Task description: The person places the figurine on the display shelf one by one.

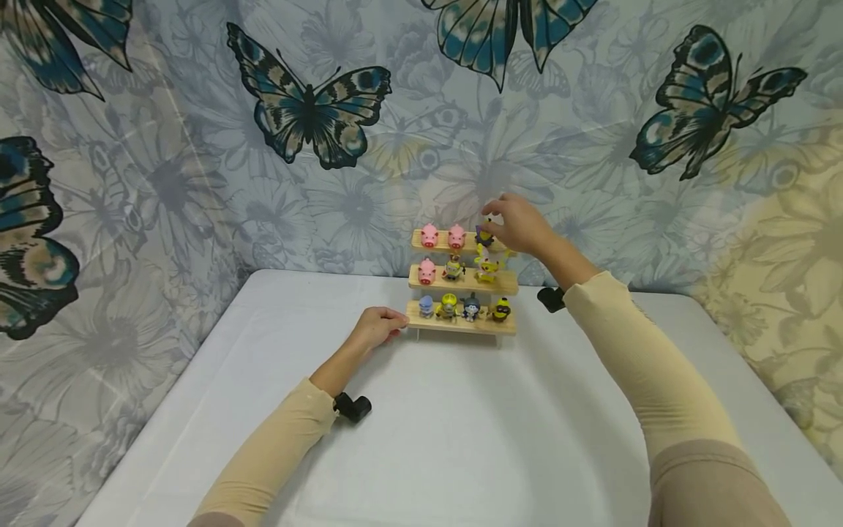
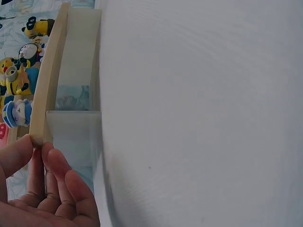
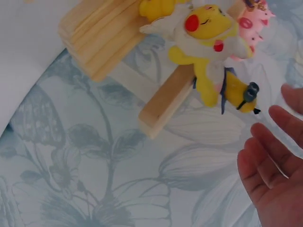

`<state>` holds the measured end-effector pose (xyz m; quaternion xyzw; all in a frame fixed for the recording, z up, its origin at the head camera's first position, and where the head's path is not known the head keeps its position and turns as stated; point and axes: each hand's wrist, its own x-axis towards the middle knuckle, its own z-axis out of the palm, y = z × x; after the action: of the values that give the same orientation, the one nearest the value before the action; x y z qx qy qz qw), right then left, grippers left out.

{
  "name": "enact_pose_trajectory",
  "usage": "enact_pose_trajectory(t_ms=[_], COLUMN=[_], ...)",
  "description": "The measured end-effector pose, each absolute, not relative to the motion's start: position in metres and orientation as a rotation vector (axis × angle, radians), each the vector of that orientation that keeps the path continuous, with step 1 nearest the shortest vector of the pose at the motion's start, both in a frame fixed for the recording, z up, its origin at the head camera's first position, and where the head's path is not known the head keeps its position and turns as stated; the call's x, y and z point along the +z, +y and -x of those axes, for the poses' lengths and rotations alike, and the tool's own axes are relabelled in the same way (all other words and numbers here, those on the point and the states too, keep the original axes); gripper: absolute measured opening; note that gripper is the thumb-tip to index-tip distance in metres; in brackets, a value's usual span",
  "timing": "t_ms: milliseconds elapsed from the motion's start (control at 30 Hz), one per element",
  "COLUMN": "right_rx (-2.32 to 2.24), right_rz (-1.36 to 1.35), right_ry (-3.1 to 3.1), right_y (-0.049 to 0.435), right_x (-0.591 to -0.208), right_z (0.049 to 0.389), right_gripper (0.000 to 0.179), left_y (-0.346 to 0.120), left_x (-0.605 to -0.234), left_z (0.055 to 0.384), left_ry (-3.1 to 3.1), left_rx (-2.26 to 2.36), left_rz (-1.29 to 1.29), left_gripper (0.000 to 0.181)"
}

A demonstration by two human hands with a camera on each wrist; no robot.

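Observation:
A three-tier wooden display stand point(image 1: 431, 326) with clear supports holds small toy figurines. My left hand point(image 1: 377, 327) pinches the left end of its lowest shelf point(image 2: 49, 71) between thumb and fingers. Up at the right end of the top shelf, my right hand point(image 1: 520, 223) is beside a yellow minion figurine point(image 3: 241, 92) with dark goggles. In the right wrist view the fingers are spread a little apart from that figurine and hold nothing. A yellow-and-white figurine point(image 3: 208, 23) with red cheeks is on the middle shelf below.
Pink pig figurines point(image 1: 443, 236) occupy the upper two tiers on the left. Several mixed figurines, among them a blue-capped one point(image 2: 18, 113), line the lowest shelf. The white table point(image 1: 461, 439) meets a butterfly-printed backdrop point(image 1: 309, 110) behind the stand.

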<state>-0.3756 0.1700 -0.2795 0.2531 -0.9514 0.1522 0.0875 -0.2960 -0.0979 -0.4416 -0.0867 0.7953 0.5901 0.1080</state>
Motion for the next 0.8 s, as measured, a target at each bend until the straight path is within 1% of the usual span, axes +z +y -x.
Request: enact_pose_trajectory(t_ms=[133, 267, 433, 633, 800], right_rx=[0.550, 0.710, 0.830, 0.856, 0.913], right_rz=[-0.721, -0.653, -0.596, -0.559, -0.490], right_ry=[-2.794, -2.749, -2.702, -2.628, -2.600], right_y=[0.176, 0.186, 0.204, 0.230, 0.243], right_x=[-0.284, -0.292, -0.305, -0.324, -0.342], right_z=[0.365, 0.348, 0.326, 0.303, 0.283], right_gripper=[0.031, 0.029, 0.034, 0.025, 0.022], left_y=[-0.096, -0.095, -0.095, -0.097, -0.105], left_x=[-0.442, -0.443, -0.441, -0.439, -0.439], left_z=[0.298, 0.297, 0.295, 0.292, 0.290], left_ry=[2.354, 2.389, 2.456, 2.502, 2.511], left_rx=[1.737, 1.718, 1.685, 1.688, 1.696], left_rz=[0.242, 0.246, 0.245, 0.218, 0.207], left_gripper=[0.015, 0.014, 0.013, 0.012, 0.015])
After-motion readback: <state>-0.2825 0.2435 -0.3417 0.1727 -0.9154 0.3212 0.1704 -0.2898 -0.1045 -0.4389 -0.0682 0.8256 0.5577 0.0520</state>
